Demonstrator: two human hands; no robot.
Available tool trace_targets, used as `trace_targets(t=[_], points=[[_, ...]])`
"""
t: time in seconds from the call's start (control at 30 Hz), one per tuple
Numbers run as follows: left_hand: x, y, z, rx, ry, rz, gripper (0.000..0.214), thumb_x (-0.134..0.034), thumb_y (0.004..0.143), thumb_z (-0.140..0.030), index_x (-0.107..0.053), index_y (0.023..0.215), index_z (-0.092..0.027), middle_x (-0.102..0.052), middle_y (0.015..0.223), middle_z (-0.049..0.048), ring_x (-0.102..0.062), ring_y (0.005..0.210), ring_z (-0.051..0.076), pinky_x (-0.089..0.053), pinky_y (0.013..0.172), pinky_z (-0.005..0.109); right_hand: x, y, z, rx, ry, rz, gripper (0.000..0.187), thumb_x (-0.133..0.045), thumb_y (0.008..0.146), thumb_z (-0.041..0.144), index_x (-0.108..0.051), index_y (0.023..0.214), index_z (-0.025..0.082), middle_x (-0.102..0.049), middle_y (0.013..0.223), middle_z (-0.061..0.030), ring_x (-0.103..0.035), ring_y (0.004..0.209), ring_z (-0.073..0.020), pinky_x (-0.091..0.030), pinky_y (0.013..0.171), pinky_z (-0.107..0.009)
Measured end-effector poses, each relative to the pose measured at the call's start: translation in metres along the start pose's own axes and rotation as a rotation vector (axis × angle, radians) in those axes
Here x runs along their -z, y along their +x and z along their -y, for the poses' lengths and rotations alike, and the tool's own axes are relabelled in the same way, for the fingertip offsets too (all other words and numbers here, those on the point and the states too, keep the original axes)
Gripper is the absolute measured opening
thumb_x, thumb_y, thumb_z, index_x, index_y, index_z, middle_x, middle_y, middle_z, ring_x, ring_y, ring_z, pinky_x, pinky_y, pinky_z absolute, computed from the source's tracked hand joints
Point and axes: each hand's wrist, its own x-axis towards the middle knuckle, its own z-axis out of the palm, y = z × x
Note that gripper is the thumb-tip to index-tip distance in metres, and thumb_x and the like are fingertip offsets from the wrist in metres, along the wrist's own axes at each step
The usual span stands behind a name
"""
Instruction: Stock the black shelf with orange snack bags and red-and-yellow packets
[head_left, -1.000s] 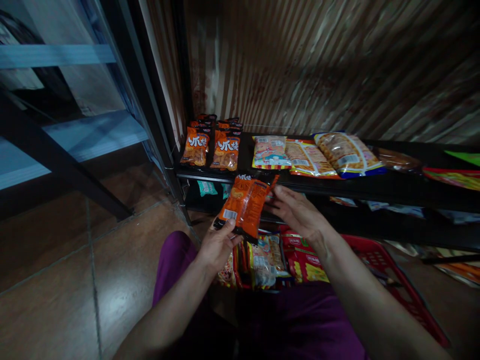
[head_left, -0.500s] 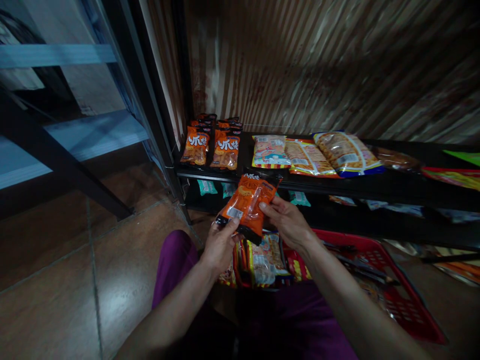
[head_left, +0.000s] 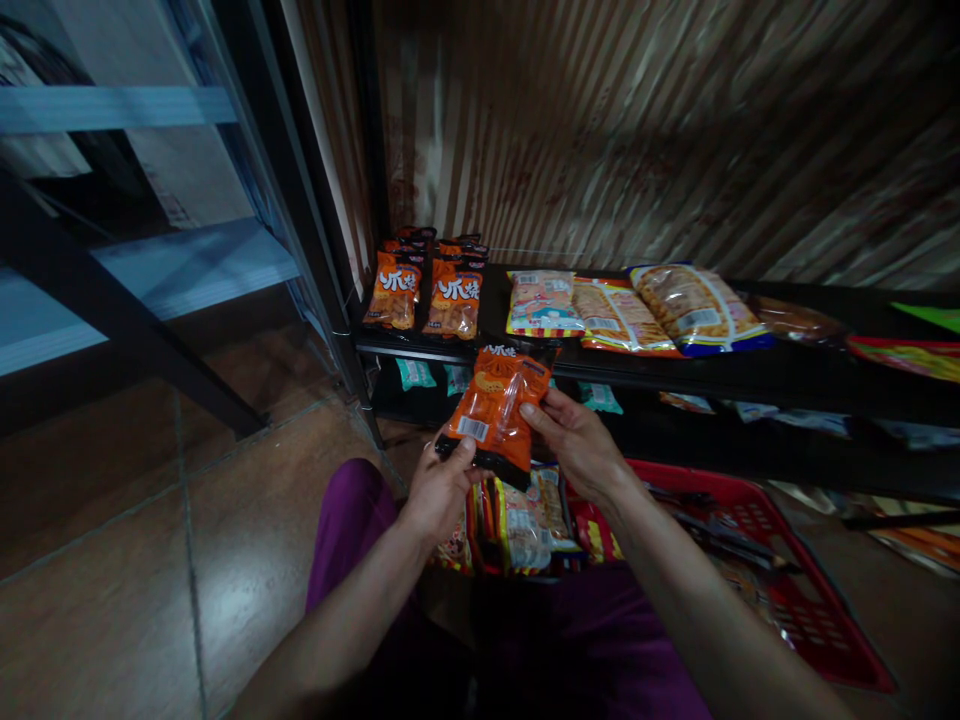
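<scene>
An orange snack packet (head_left: 495, 410) with a barcode label is held in front of the black shelf (head_left: 750, 375), back side toward me. My left hand (head_left: 439, 485) pinches its lower left corner. My right hand (head_left: 574, 440) grips its right side, thumb on top. Below my hands stands a red basket (head_left: 757, 540) with several snack packets in it. Matching orange packets (head_left: 439, 295) stand in rows at the shelf's left end.
Flat packets (head_left: 619, 310) lie along the shelf to the right. A lower shelf holds small teal packets (head_left: 415, 374). A dark metal frame (head_left: 300, 200) rises at the left, over a brown tiled floor (head_left: 150, 560). My purple-clad legs (head_left: 352, 520) are below.
My right hand closed onto the packet's right side and both hands drew it slightly lower and nearer, turning it more upright.
</scene>
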Motion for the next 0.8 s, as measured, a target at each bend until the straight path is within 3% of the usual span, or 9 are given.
trace_targets(t=[0.27, 0.37, 0.47, 0.6, 0.67, 0.8], points=[[-0.004, -0.001, 0.007, -0.082, 0.003, 0.005, 0.067, -0.079, 0.069, -0.03, -0.052, 0.13, -0.026, -0.066, 0.12, 0.0062, -0.065, 0.102, 0.021, -0.053, 0.084, 0.032, 0.0, 0.001, -0.009, 0.05, -0.076, -0.092, 0.06, -0.075, 0.067, 0.047, -0.054, 0.119, 0.027, -0.073, 0.096, -0.0027, -0.069, 0.083, -0.0241, -0.057, 0.073, -0.041], [-0.001, 0.002, 0.011, -0.165, 0.088, 0.001, 0.064, -0.072, 0.075, -0.034, -0.049, 0.134, -0.027, -0.063, 0.126, 0.0065, -0.06, 0.113, 0.023, -0.049, 0.094, 0.036, -0.002, -0.003, -0.012, 0.243, -0.278, -0.247, 0.057, -0.072, 0.069, 0.046, -0.051, 0.117, 0.025, -0.067, 0.106, -0.006, -0.065, 0.096, -0.0239, -0.054, 0.083, -0.043], [0.001, 0.003, 0.01, -0.345, 0.348, -0.03, 0.051, -0.062, 0.084, -0.036, -0.051, 0.134, -0.027, -0.057, 0.135, 0.0036, -0.049, 0.128, 0.021, -0.038, 0.108, 0.034, -0.005, -0.011, -0.015, 0.408, -0.459, -0.371, 0.043, -0.07, 0.072, 0.044, -0.053, 0.107, 0.023, -0.064, 0.104, -0.0074, -0.062, 0.097, -0.0228, -0.052, 0.086, -0.043], [-0.001, 0.001, 0.008, -0.497, 0.605, -0.036, 0.047, -0.052, 0.09, -0.034, -0.048, 0.137, -0.027, -0.049, 0.143, 0.0003, -0.039, 0.136, 0.019, -0.029, 0.114, 0.032, -0.01, -0.023, -0.017, 0.372, -0.443, -0.2, 0.029, -0.062, 0.082, 0.043, -0.056, 0.104, 0.024, -0.065, 0.102, -0.0067, -0.063, 0.093, -0.021, -0.053, 0.085, -0.04], [-0.002, -0.001, 0.008, -0.494, 0.616, -0.034, 0.048, -0.051, 0.091, -0.033, -0.046, 0.138, -0.027, -0.048, 0.144, -0.0001, -0.037, 0.137, 0.018, -0.027, 0.115, 0.031, -0.013, -0.026, -0.017, 0.342, -0.418, -0.143, 0.029, -0.06, 0.084, 0.041, -0.056, 0.108, 0.024, -0.065, 0.108, -0.0072, -0.063, 0.098, -0.0214, -0.052, 0.089, -0.04], [-0.002, -0.005, 0.009, -0.492, 0.553, -0.007, 0.048, -0.053, 0.089, -0.029, -0.049, 0.136, -0.026, -0.048, 0.144, 0.0005, -0.036, 0.137, 0.02, -0.024, 0.116, 0.032, -0.018, -0.031, -0.012, 0.318, -0.378, -0.146, 0.031, -0.063, 0.083, 0.042, -0.058, 0.108, 0.025, -0.065, 0.11, -0.007, -0.063, 0.101, -0.0222, -0.051, 0.09, -0.039]])
